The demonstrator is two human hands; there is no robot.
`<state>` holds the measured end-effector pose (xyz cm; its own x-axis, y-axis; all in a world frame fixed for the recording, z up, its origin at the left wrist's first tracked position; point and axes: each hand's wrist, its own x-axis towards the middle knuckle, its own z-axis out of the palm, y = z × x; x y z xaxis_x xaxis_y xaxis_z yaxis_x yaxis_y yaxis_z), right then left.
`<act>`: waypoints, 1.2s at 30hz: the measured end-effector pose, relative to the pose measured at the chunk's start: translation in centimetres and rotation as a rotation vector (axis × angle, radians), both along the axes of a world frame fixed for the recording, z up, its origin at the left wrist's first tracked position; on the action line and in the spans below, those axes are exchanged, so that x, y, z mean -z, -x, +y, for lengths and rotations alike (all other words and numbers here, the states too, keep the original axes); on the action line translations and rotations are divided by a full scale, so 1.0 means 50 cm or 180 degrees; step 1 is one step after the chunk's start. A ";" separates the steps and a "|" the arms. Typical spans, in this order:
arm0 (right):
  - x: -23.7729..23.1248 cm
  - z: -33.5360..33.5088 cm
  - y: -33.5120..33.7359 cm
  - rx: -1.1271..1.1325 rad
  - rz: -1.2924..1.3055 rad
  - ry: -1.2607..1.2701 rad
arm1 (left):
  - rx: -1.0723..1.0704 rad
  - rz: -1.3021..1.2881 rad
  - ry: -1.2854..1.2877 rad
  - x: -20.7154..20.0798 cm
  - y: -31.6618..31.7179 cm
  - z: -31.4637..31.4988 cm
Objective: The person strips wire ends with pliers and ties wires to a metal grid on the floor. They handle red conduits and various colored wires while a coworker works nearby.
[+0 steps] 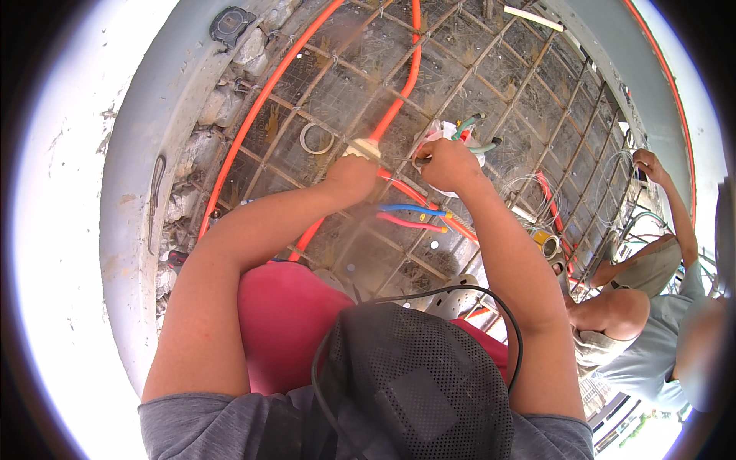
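My left hand (353, 178) is closed on a cream-coloured conduit box (363, 146), where orange conduit (389, 116) meets it from above. Level with it, my right hand (452, 165) is closed, and a thin dark shaft reaches from its fingers toward the box. What the fingers grip is mostly hidden. Just beyond the right hand, a pair of green-handled pliers (484, 144) lies against a white and red plastic bag (443, 132). Blue wire (410, 208) and red wire (408, 221), both with yellow ends, lie below the hands.
Steel rebar mesh (337, 60) spreads over the dark panel beneath. A white ring (316, 139) lies left of the box. A tape measure (232, 26) rests on the left concrete ledge (130, 176). Coiled wire (537, 201) lies rightward, near a crouching co-worker (652, 322).
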<state>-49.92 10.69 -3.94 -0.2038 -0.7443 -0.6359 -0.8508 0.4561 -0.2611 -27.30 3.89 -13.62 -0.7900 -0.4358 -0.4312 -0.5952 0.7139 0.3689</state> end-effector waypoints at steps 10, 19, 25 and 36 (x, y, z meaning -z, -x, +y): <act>-0.005 -0.003 0.003 -0.0006 0.0011 0.0018 | -0.0017 -0.0071 -0.0024 -0.002 -0.003 0.000; 0.001 -0.003 -0.002 -0.0004 -0.0033 0.0041 | -0.0093 -0.0052 -0.0061 -0.001 -0.005 0.000; -0.014 0.001 -0.002 -0.0017 0.0019 -0.0068 | -0.0142 -0.0048 -0.0088 0.003 -0.005 -0.002; -0.001 -0.002 0.007 -0.0044 -0.0016 0.0186 | -0.0104 -0.0045 -0.0008 0.003 -0.005 0.000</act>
